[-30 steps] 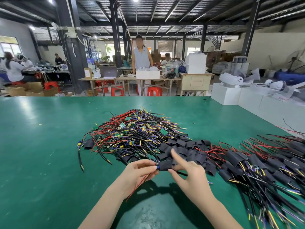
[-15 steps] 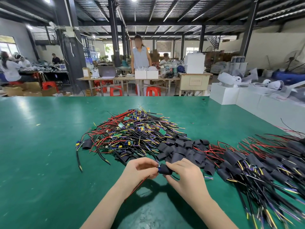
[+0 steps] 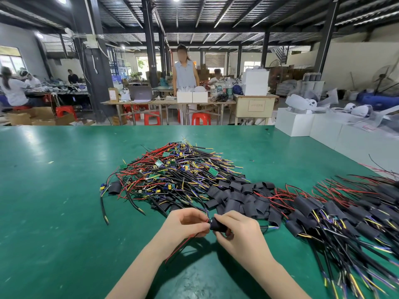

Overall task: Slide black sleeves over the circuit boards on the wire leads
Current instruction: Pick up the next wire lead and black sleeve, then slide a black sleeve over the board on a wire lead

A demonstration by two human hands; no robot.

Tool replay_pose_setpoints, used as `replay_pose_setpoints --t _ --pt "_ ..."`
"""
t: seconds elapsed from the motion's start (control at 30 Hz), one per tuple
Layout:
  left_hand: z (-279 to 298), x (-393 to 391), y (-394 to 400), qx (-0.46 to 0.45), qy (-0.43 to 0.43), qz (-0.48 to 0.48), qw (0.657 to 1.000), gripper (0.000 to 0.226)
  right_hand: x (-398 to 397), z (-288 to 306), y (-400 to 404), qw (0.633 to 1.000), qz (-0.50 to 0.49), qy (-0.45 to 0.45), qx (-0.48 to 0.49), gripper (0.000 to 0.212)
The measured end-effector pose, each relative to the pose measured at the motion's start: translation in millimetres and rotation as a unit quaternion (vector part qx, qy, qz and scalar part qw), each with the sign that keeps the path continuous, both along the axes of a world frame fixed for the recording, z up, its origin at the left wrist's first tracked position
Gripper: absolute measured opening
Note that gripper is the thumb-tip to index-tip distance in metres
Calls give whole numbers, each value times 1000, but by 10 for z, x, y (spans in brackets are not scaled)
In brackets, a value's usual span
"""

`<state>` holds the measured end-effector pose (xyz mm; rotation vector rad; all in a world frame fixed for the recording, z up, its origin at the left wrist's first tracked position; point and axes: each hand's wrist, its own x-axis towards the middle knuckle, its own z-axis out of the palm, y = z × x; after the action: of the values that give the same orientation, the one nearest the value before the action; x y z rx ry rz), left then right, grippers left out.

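A: Where is the sleeve?

B: I see the black sleeve (image 3: 218, 225) low in the middle of the view, just above the green table (image 3: 54, 212), between the 2 hands. The right hand (image 3: 241, 233) has its fingers curled round it, thumb underneath. I cannot tell whether a circuit board is inside it.

A: And the other hand?

B: The left hand (image 3: 183, 223) pinches the red and black wires (image 3: 183, 244) right at the sleeve's left mouth, fingertips pressed together. Those wires trail down toward the wrist.

A: What lies around them?

B: Just beyond the hands sits a heap of loose sleeves (image 3: 241, 197). Behind that is a tangle of wire leads with small green boards (image 3: 172, 169). To my right, a pile of sleeved leads (image 3: 345, 216) spreads toward the table's edge. White boxes (image 3: 302, 124) stand at the far right corner.
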<state>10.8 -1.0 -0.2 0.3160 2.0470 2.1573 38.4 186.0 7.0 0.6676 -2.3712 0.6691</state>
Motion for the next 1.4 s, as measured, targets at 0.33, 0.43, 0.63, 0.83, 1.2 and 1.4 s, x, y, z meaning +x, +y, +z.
replay_pose_setpoints --t 0.33,0.43,0.63,0.83,1.2,1.4 --pt "-7 6 3 -32 20 19 999 8 -36 -61 -20 1000 3 31 1 30" --pt "14 -1 -24 -83 51 -2 995 9 -31 -11 -14 995 -15 80 51 33" --pt "141 -21 -91 -37 80 43 995 15 -47 171 75 966 -79 229 93 36" --pt "141 -79 -283 24 27 146 989 11 -87 358 673 909 -275 312 -1 29" --pt "85 -184 -395 -196 136 336 911 19 -171 215 992 903 -429 17 -29 69" --pt "-15 -231 -740 -558 60 405 722 28 -147 109 508 969 -229 -66 69 53"
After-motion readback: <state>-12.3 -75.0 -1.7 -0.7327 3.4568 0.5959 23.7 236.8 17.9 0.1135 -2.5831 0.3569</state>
